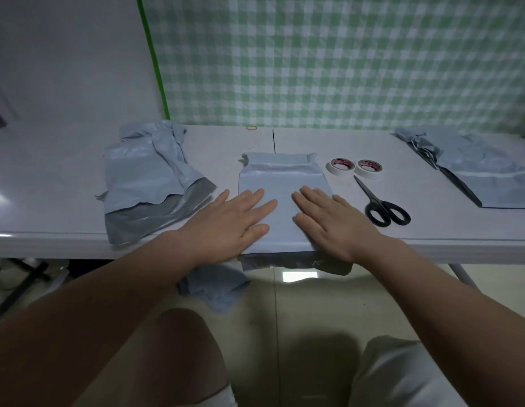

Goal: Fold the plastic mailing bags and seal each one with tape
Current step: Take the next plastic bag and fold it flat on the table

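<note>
The bag (284, 183) in hand lies flat at the middle of the table (64, 177), pale side up. Its far end, at twelve o'clock, is wrinkled where the mouth strip sits, and its near end at six o'clock hangs a little over the table's front edge, showing the dark inner side. Both hands lie palm down on it with fingers straight, gripping nothing: the left hand (237, 224) rests across the bag's edge at eight o'clock, and the right hand (328, 224) at four o'clock. Two rolls of tape (340, 165) stand side by side at two o'clock from the bag, just beside its far corner, and black scissors (381, 207) lie at three o'clock, blades closed. A crumpled pile of bags (149, 177) sits at nine to ten o'clock, a flatter stack of bags (484, 174) lies well apart towards two o'clock, and one more piece of plastic (217, 289) lies below the table at seven o'clock. The film looks thin, light and slick, so it will likely slide on the smooth tabletop and spring back from a crease unless held flat. A sound hold would be to pinch the overhanging near edge at both corners, carry it towards twelve o'clock, then press the fold with one flat palm while the other reaches for tape.
</note>
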`<action>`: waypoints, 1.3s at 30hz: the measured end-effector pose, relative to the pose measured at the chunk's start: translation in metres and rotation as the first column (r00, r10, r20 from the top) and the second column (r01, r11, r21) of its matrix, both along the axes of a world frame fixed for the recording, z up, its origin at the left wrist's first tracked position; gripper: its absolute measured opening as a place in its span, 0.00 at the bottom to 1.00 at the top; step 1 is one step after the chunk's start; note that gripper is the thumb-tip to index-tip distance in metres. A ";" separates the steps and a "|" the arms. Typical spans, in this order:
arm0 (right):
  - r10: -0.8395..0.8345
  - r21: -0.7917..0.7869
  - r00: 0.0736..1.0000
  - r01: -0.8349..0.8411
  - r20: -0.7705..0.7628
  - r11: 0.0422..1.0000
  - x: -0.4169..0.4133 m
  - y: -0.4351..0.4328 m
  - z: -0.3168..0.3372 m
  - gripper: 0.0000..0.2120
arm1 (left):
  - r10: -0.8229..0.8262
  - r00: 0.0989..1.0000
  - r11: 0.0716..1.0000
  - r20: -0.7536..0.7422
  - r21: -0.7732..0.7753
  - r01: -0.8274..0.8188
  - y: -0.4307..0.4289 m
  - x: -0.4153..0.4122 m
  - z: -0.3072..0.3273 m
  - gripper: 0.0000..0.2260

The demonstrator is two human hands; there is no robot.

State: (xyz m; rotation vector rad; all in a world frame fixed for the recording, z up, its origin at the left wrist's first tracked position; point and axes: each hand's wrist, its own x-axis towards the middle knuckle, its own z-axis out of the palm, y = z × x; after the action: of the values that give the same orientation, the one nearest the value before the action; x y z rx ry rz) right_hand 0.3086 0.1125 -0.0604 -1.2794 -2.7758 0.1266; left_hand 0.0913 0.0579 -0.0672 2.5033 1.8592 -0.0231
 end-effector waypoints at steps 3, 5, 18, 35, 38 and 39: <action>0.054 0.065 0.998 -0.052 -0.031 0.997 0.014 -0.010 -0.004 0.33 | -0.098 0.995 0.993 0.023 0.073 0.096 -0.012 -0.006 -0.001 0.26; 0.093 0.127 0.994 -0.086 -0.049 0.988 0.024 -0.013 -0.010 0.33 | -0.151 0.989 0.984 0.013 0.103 0.148 -0.018 -0.010 -0.004 0.28; 0.205 0.353 0.970 -0.238 0.127 0.905 0.062 -0.011 -0.028 0.49 | -0.210 0.965 0.946 -0.157 0.217 0.241 -0.024 -0.026 -0.016 0.45; 0.046 -0.095 0.823 -0.120 -0.566 0.988 0.059 -0.013 -0.011 0.19 | -0.148 0.890 0.951 0.432 0.309 0.008 -0.031 -0.007 -0.015 0.22; -0.186 -0.276 0.651 -0.039 -0.736 0.960 0.047 -0.016 0.002 0.11 | -0.028 0.622 0.973 0.782 0.164 -0.162 -0.028 0.005 -0.002 0.05; -0.239 -0.306 0.610 -0.006 -0.756 0.952 0.042 -0.014 0.003 0.10 | 0.032 0.559 0.962 0.829 0.126 -0.242 -0.024 0.009 0.003 0.08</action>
State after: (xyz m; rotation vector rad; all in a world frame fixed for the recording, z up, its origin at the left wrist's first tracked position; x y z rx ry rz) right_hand 0.3510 0.0981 -0.0574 -1.0682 -1.9233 0.8784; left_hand 0.0998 0.0335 -0.0646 1.8517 1.6255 1.2145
